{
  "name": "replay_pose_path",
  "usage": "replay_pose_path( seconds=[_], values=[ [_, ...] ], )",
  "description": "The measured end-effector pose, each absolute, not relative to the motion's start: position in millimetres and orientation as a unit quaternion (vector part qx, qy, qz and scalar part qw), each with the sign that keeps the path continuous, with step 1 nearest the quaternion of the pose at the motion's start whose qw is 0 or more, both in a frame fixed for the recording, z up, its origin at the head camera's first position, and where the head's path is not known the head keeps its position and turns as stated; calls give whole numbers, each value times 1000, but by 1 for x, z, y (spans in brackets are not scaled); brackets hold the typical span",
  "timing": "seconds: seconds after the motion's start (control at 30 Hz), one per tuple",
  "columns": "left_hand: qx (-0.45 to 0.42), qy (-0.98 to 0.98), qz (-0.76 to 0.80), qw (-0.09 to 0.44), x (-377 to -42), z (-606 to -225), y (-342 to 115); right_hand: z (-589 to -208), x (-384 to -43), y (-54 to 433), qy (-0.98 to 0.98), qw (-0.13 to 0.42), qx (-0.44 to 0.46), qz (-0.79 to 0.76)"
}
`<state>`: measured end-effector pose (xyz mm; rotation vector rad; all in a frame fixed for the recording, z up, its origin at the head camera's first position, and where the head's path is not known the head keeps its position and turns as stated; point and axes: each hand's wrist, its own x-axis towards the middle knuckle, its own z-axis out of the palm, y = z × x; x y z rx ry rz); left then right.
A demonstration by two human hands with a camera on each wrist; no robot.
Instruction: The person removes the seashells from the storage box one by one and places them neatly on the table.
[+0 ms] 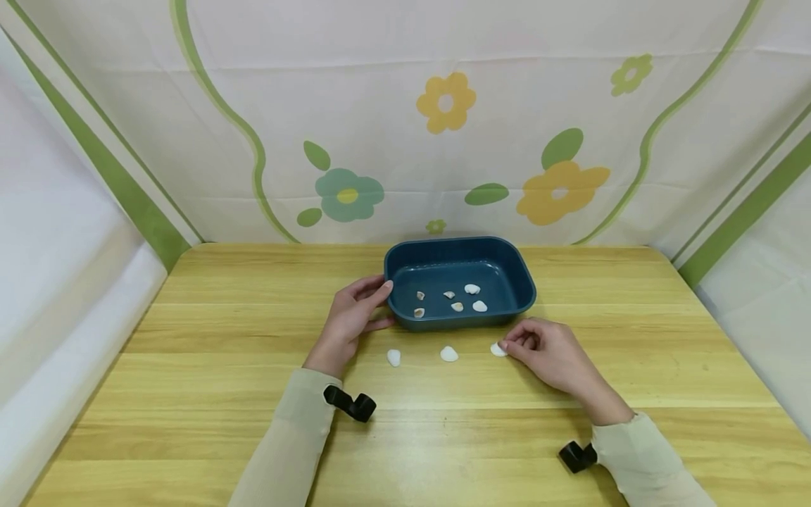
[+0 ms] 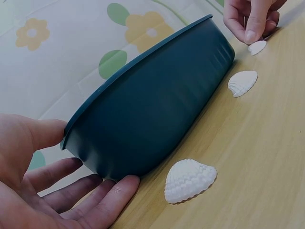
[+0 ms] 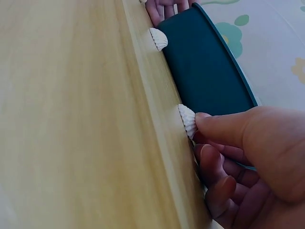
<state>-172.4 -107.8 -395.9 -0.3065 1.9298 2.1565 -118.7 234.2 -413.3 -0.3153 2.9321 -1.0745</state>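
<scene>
A dark blue plastic basin (image 1: 462, 321) sits at the back of the table. My left hand (image 1: 350, 320) grips its left end, thumb at the rim and fingers against the wall, as the left wrist view (image 2: 52, 181) also shows. Just in front of the basin's right corner, my right hand (image 1: 550, 354) pinches a white ribbed seashell (image 3: 188, 121) between thumb and forefinger, at the tabletop. Two more white seashells lie in front of the basin, a left one (image 1: 393, 358) and a middle one (image 1: 448, 353). Several small seashells (image 1: 479, 306), white and brownish, are spread on the basin's floor.
The wooden table (image 1: 437, 451) reaches back to a white curtain (image 1: 380, 105) with flowers and green lines, close behind the basin. More curtain hangs at both sides. A black wrist mount (image 1: 350, 404) sits on the left sleeve, another mount (image 1: 577, 457) by the right.
</scene>
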Motion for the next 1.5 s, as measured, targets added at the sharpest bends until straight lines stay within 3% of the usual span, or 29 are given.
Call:
replay_pose_path(
  seconds=[0.27, 0.6, 1.03, 1.5],
  values=[
    [-108, 661, 733, 115, -172, -396, -108, -410, -118, 235, 920, 8, -86, -383],
    [-106, 660, 734, 115, -172, -395, -108, -393, -117, 246, 866, 91, -54, -489],
    [-102, 661, 734, 119, -172, -396, -109, -370, -113, 260, 823, 88, -90, -554],
    [-103, 663, 732, 118, -172, -397, -109, -345, -158, 227, 857, 93, -68, -503]
  ],
)
